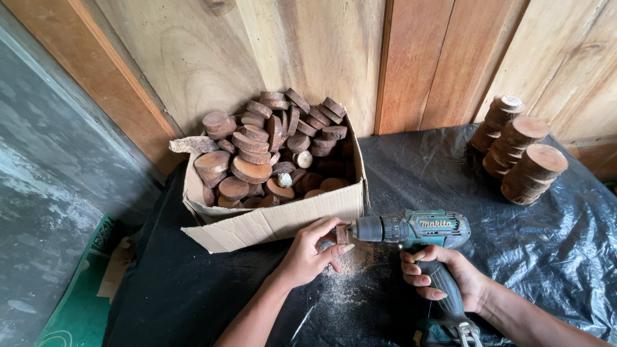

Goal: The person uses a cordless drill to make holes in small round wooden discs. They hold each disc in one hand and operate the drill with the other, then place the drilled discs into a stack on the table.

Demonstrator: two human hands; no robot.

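A: Where was the right hand (450,279)?

B: Wrapped tight round the grip of the teal and black cordless drill (411,230), fingers curled shut on the handle. Drill lay roughly level, chuck pointing to the person's left.

A: And the left hand (315,250)?

B: Pinching a small round brown wooden slice (342,233) betw. thumb and fingertips, held edge-up right against the drill's tip. Slice was just in front of the open cardboard box (283,218), above the sheet.

A: What was under them?

B: Crinkled black plastic sheet (450,167) over the table, w/ a scatter of pale sawdust (344,283) directly below the hands.

A: The box?

B: Piled high w/ more brown round wood slices (270,148), front flap folded down toward the person. It stood against the wooden plank wall (308,45).

A: Anything else?

B: Three leaning stacks of larger round wood discs (520,157) at the far right, well apart from the hands, near the wall. Grey floor (45,193) to the left, w/ a green mat (80,289) partly showing.
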